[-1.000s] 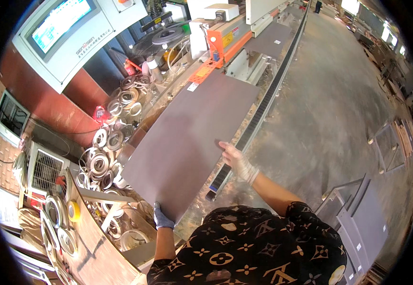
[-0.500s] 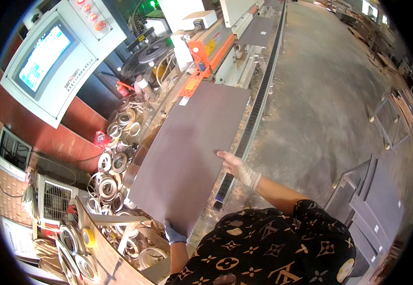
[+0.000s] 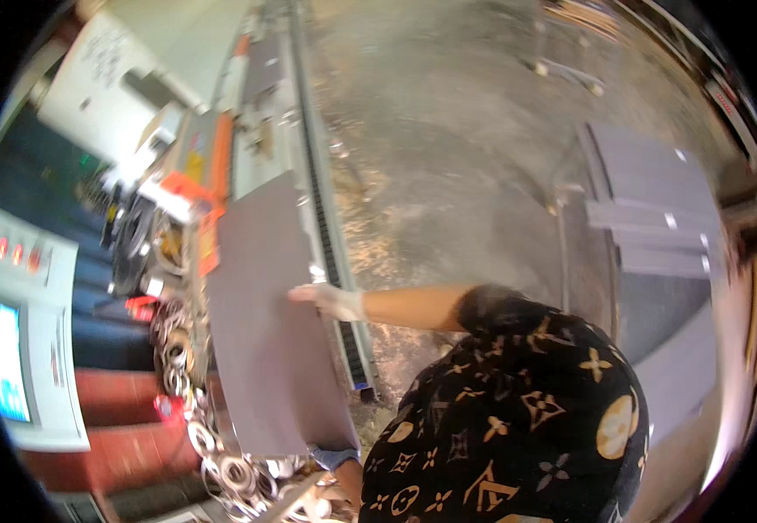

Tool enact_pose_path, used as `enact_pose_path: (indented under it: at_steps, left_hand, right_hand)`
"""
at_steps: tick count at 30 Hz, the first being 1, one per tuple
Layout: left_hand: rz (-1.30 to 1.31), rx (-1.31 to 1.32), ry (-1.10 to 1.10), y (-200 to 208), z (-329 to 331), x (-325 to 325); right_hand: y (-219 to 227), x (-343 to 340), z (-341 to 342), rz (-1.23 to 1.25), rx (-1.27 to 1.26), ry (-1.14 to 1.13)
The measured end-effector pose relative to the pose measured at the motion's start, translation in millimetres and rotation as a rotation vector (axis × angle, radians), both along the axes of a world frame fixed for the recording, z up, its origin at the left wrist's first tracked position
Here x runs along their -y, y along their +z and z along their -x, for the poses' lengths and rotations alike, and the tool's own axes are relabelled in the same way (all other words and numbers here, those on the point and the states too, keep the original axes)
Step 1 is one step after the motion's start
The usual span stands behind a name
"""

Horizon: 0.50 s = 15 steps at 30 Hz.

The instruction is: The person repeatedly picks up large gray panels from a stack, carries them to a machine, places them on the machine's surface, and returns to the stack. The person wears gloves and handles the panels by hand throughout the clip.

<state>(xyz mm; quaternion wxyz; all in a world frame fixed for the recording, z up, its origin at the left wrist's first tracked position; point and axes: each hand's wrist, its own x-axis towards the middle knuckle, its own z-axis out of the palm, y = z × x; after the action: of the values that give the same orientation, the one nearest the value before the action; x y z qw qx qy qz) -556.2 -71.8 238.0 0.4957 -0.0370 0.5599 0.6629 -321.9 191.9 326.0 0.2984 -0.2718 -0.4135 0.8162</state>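
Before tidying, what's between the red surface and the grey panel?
Heaped coils and a red bundle lie between red surface and grey panel in the head view.

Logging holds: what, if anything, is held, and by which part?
The board, by its near right corner in the left grip; right grip over its right edge, clasp unclear.

You've room for your R hand point(image 3: 333, 301) over the floor point(image 3: 457, 183), btwn the black conveyor strip point(image 3: 321, 205) and the grey panels point(image 3: 653, 187). L side's tight: coiled rolls point(image 3: 224, 478) crowd the L edge of the brown panel point(image 3: 265, 322), w/ control box point(image 3: 57, 301) beyond. Fwd, orange plate point(image 3: 209, 244) blocks the panel's far L corner.
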Motion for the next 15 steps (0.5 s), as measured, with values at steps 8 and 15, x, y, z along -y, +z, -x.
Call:
enact_pose_path:
  at_steps: [8,15]
  left_hand:
    - [0.021,-0.149,-0.159,0.1,-19.8,-99.4]
    - [0.065,-0.666,-0.038,-5.0,-51.7,-141.3]
  right_hand:
    - [-41.4,-48.1,-44.7,-0.031,-0.030,-0.334]
    - [-115.6,73.7,-284.1,0.208,0.258,-0.693]
